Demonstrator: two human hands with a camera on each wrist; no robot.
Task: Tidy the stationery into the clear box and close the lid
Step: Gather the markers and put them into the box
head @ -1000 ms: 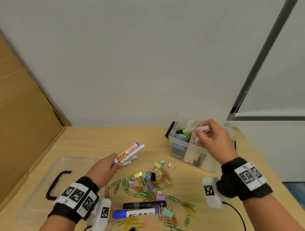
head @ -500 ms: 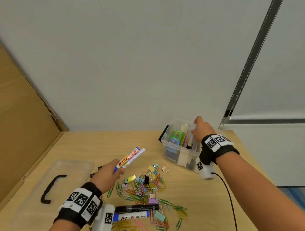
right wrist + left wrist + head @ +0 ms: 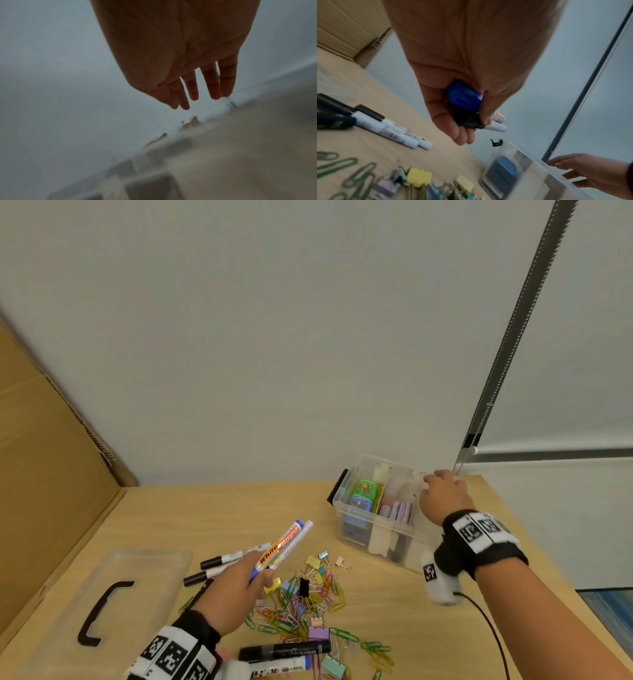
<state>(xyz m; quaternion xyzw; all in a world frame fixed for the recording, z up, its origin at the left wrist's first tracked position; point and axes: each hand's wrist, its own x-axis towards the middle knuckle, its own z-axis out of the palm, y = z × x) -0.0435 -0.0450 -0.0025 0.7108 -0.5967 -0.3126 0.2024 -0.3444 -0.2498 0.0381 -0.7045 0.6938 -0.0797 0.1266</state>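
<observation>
The clear box point(image 3: 359, 510) stands open at the back right of the table, with a green item, pink markers and pale pieces inside. My right hand point(image 3: 442, 496) hovers over its far right corner, fingers straight point(image 3: 193, 93) and holding nothing. My left hand point(image 3: 239, 587) grips two whiteboard markers point(image 3: 286, 544), one blue-capped point(image 3: 464, 96) and one black-capped point(image 3: 469, 119), above the table centre. Two black-capped markers point(image 3: 233, 559) lie beside it. A black marker point(image 3: 287, 652) and a blue marker point(image 3: 281, 671) lie near the front edge. Paper clips and binder clips point(image 3: 308, 601) are scattered mid-table.
The clear lid point(image 3: 147, 577) with a black handle point(image 3: 101, 613) lies flat at the left. A cardboard sheet point(image 3: 44, 474) leans along the left side. A grey wall stands behind the table. A black cable point(image 3: 493, 635) trails from my right wrist camera.
My right hand carried a marker into the box, let it go, and now hovers with straight fingers over the far corner. My left hand still holds two markers, barely moved.
</observation>
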